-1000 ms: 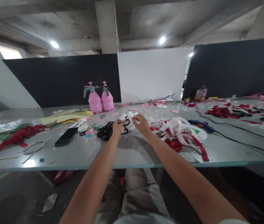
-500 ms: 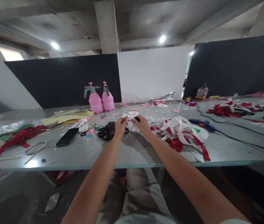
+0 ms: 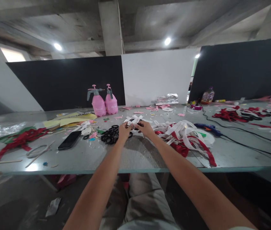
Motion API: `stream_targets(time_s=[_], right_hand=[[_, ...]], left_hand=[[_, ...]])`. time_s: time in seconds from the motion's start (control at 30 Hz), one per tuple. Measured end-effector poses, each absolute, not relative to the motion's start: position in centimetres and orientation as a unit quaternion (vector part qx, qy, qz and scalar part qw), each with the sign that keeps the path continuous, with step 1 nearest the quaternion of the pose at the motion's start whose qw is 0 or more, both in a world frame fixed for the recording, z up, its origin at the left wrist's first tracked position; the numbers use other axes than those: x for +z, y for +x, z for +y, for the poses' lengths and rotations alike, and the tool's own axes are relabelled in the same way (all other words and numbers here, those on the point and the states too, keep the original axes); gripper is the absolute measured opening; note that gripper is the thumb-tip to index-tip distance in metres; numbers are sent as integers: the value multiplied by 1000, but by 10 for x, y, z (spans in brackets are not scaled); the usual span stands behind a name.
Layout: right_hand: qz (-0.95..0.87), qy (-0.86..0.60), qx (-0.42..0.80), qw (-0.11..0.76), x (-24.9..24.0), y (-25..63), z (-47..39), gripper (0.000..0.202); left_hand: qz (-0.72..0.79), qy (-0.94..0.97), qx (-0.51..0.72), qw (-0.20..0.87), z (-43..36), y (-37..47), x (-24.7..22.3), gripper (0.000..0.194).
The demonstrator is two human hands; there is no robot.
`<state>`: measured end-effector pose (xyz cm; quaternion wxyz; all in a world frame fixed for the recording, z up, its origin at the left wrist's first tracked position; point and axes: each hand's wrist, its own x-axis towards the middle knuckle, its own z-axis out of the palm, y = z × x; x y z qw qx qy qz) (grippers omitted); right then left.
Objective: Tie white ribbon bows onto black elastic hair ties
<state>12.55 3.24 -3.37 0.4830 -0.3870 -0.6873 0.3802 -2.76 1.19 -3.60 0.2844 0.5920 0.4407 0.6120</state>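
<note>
My left hand (image 3: pixel 125 131) and my right hand (image 3: pixel 146 128) meet over the middle of the table, both closed in a pinch. Between their fingertips is a white ribbon (image 3: pixel 133 120), with loose ends sticking up and outward. Something dark shows by the fingers of the right hand, too small to name. Just left of my left hand lies a heap of black elastic bands (image 3: pixel 110 135). To the right of my right hand is a tangled pile of white ribbons (image 3: pixel 182 129) with red ribbons (image 3: pixel 182 150) among them.
A black phone (image 3: pixel 69 140) and red ribbons (image 3: pixel 21 143) lie to the left. Two pink spray bottles (image 3: pixel 98 105) stand behind. At right are a blue glue gun (image 3: pixel 208 128) with its cord, a bottle (image 3: pixel 207 95) and more red ribbons (image 3: pixel 231 114). Paper scraps litter the table.
My hands have drawn slightly closer together, and the white ribbon between them has shifted, its ends now spread more. The view has tilted a little. Foil at the back has changed shape.
</note>
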Motion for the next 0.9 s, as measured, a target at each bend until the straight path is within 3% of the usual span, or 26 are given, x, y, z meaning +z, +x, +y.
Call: stream_targets(time_s=[0.27, 0.53, 0.8, 0.9], right_hand=[[-685, -405, 353, 493, -32, 125, 29, 27], [-606, -409, 356, 582, 4, 143, 42, 25], [-606, -469, 397, 505, 4, 133, 85, 23], [-649, -541, 318, 430, -8, 120, 106, 17]], left_hand=[[440, 611, 609, 250, 6, -25, -32, 24], [523, 569, 613, 163, 6, -27, -38, 22], [534, 483, 678, 147, 8, -31, -34, 13], [540, 491, 666, 151, 6, -31, -33, 12]])
